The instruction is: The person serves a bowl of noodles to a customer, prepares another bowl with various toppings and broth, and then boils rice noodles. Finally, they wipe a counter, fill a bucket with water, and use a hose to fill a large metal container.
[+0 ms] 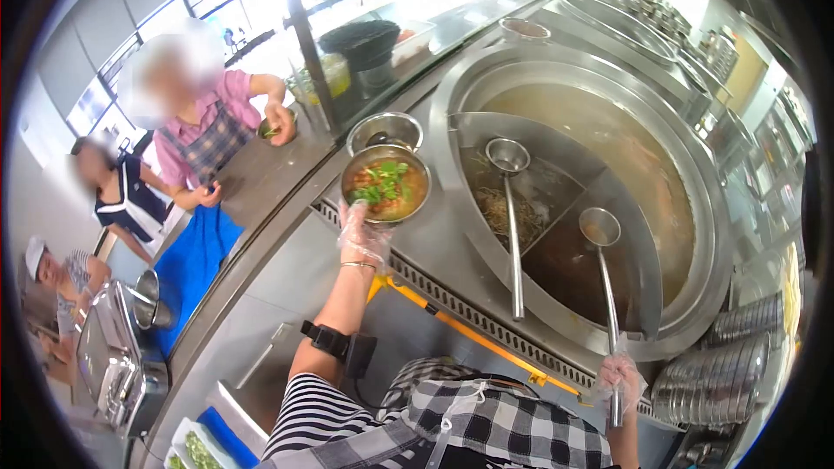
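Note:
My left hand (362, 233), in a clear plastic glove, grips the near rim of a metal bowl (426, 197). Reddish soup topped with chopped green herbs (387, 184) fills it. Just behind stands a second metal bowl (400, 126) with a dark spoon inside. My right hand (620, 377), also gloved, is closed round the handle of a long ladle (607, 287), whose cup sits in dark broth in the divided part of the large round pot (453, 78). A second ladle (512, 234) rests there, its cup above a compartment holding noodle-like strands (493, 208).
Across the counter (287, 169), a person in a checked apron (213, 135) holds a small bowl. Two more people stand at the left. Stacked metal bowls (708, 378) sit at the lower right. A glass screen edges the far counter. A yellow bar (469, 334) runs along the stove front.

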{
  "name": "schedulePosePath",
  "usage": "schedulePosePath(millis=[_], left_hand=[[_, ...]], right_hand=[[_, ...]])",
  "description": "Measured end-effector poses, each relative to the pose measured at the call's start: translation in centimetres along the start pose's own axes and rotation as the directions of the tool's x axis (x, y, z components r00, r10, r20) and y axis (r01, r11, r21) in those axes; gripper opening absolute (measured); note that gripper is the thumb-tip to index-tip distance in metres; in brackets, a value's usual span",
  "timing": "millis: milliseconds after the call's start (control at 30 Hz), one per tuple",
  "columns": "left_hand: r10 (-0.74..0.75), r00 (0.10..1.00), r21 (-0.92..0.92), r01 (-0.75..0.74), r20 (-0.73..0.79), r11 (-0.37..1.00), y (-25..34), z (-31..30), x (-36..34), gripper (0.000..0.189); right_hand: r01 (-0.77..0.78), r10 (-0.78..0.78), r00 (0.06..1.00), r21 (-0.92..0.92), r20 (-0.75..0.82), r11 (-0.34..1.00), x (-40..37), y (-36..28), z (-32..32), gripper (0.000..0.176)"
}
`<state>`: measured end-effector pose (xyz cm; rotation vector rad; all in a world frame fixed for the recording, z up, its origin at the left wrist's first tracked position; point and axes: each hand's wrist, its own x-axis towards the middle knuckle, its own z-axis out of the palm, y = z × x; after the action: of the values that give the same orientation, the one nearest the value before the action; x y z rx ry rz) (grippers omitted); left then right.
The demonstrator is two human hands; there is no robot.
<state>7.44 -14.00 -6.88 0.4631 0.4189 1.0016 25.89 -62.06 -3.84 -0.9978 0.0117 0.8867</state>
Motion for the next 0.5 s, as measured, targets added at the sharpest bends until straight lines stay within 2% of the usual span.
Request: schedulePosePath(millis=[33,67,100,133,167,233,267,333,367,400,433,467,500], left_hand=[[0.061,0.998,0.008,-0.06,-0.029,0.998,1.1,-1.0,0.3,0.063],[0.122,0.991,0.02,-0.121,-0.057,0.992,2.2,-1.9,0.7,0.06],[0.137,0.988,0.021,-0.136,-0.069,0.99,3.2,-2.8,1.1,0.06],[0.166,0.97,0.036,-0.162,-0.176,0.986,4.2,-3.7,1.5,0.058],[0.187,0.943,0.052,-0.18,-0.276,0.982,4.9,-4.5,2.1,0.057],[0.187,0.94,0.047,-0.182,-0.285,0.982,6.7,-7.9,3.6,0.057],[0.185,0.942,0.039,-0.182,-0.281,0.983,7.6,-8.8,4.9,0.057],[0.256,0.961,-0.095,-0.266,-0.105,0.959,8.6,-9.6,6.7,0.055],[0.294,0.955,-0.067,-0.297,-0.049,0.953,9.2,-10.0,7.2,0.05],[0.338,0.941,-0.042,-0.338,-0.001,0.94,9.6,-10.0,7.8,0.046],[0.338,0.941,-0.054,-0.338,0.009,0.94,9.5,-9.9,8.8,0.046],[0.264,0.963,-0.045,-0.266,-0.044,0.963,9.7,-10.4,9.3,0.041],[0.225,0.968,-0.041,-0.231,-0.115,0.972,11.1,-11.7,9.3,0.037]], right_hand=[[0.049,-0.032,0.993,-0.152,0.115,0.987,0.8,0.3,-0.5,0.017],[0.038,-0.017,0.991,-0.158,0.131,0.987,1.5,0.6,-0.6,0.017],[0.09,-0.072,0.993,-0.223,0.088,0.971,2.0,0.8,-0.4,0.013],[0.142,-0.134,0.99,-0.287,0.047,0.947,2.5,1.0,0.0,0.011],[0.139,-0.13,0.99,-0.288,0.05,0.947,3.1,1.2,0.5,0.011],[-0.032,0.008,0.989,-0.163,-0.147,0.986,3.9,1.0,2.6,0.018],[0.0,-0.025,0.986,-0.149,-0.162,0.989,3.7,0.9,4.7,0.018],[-0.05,0.009,0.992,-0.331,-0.124,0.942,3.0,0.5,8.8,0.03],[-0.015,-0.03,0.99,-0.316,-0.138,0.949,3.7,0.7,7.2,0.03],[-0.364,0.364,0.931,0.014,0.031,0.931,5.3,1.5,4.2,0.035],[-0.54,0.515,0.838,0.141,0.18,0.83,5.1,1.6,4.5,0.037],[-0.709,0.638,0.7,0.208,0.32,0.674,4.8,1.9,4.7,0.039],[-0.465,0.466,0.885,-0.07,0.005,0.883,2.8,2.0,9.1,0.047]])
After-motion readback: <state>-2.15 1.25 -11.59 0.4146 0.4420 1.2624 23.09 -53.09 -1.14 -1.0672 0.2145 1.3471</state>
